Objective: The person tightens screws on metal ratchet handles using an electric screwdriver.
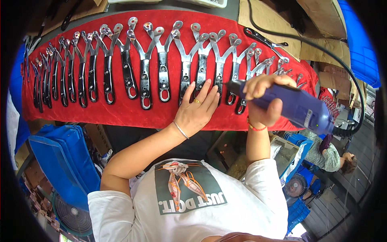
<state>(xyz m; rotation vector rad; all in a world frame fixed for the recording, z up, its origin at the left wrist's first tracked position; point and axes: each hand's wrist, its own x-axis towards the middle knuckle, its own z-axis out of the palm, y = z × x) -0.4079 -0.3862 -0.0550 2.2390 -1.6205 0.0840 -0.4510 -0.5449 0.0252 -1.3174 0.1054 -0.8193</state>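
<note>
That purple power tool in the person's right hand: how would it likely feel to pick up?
The purple power tool is probably fairly heavy, given its thick body. Its smooth casing looks rigid, so it shouldn't flex in the right hand. The curving black cord at its rear might tug.

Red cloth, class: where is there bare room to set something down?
Bare: the near strip of red cloth between the black tool handles and its front edge, including between left hand and right hand. Crowded: the left end, handles packed close.
</note>
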